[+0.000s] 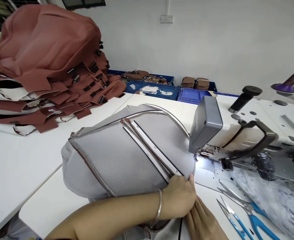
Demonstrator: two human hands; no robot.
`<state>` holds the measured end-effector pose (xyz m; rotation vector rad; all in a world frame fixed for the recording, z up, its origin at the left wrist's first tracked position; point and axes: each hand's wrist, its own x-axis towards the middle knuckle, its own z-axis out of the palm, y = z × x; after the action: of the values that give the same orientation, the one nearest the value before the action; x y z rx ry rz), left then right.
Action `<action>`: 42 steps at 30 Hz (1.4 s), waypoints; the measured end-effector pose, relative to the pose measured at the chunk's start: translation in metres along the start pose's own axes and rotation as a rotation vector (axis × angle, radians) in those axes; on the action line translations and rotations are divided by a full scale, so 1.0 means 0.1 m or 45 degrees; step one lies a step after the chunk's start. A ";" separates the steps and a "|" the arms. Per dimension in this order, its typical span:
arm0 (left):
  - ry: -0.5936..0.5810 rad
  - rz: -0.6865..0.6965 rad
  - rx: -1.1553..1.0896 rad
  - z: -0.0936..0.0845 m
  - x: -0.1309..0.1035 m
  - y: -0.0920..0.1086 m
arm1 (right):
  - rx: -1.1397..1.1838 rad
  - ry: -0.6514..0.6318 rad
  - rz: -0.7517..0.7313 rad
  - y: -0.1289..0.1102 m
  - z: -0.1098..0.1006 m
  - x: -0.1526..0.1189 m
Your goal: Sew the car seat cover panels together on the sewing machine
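Observation:
A grey mesh-lined bag piece (pixel 112 160) lies on the white table, with a zipper strip (pixel 149 146) edged in white tape running across it. Its right edge reaches under the head of the sewing machine (pixel 207 126), beside the lit needle area. My left hand (pixel 179 195), a bangle at its wrist, is closed on the bag near the lower end of the zipper. Just below it my right hand (pixel 203 220) lies with stretched fingers against the fabric, its fingertips partly hidden by the left hand.
Blue-handled scissors (pixel 252 210) and blue thread snips (pixel 233 216) lie right of my hands, beside a clear plastic bag (pixel 267 200). Reddish-brown bags (pixel 49 43) are piled at the back left. Blue crates (pixel 157 90) with brown pieces stand along the wall.

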<state>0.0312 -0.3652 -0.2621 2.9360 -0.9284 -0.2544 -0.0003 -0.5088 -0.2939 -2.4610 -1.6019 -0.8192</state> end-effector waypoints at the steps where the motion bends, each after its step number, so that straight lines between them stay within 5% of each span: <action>1: 0.021 -0.008 0.014 0.02 0.02 0.00 | 0.013 0.033 0.008 0.02 0.01 0.02; 10: 0.030 -0.115 -0.085 -0.01 0.33 -0.03 | 0.074 0.114 0.070 0.21 0.15 0.10; 15: 0.008 -0.241 -0.175 -0.18 0.49 -0.09 | 0.115 0.105 0.179 0.27 0.22 0.09; 21: 0.015 -0.391 0.074 -0.36 0.03 0.13 | 0.193 0.095 0.099 0.20 0.07 0.02; 24: -0.105 -0.237 0.136 -0.33 -0.18 0.16 | 0.114 0.123 0.070 0.07 0.00 -0.01; 28: -0.300 -0.074 -0.106 -0.36 -0.13 0.05 | 0.089 0.186 0.066 -0.05 0.06 -0.01; 42: -0.267 -0.181 -0.322 -0.34 0.31 -0.16 | 0.107 0.125 0.133 0.21 0.16 0.10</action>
<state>0.0713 -0.3705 -0.2345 2.7785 -0.6500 -0.6468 0.0275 -0.5044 -0.2982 -2.3836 -1.4322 -0.8259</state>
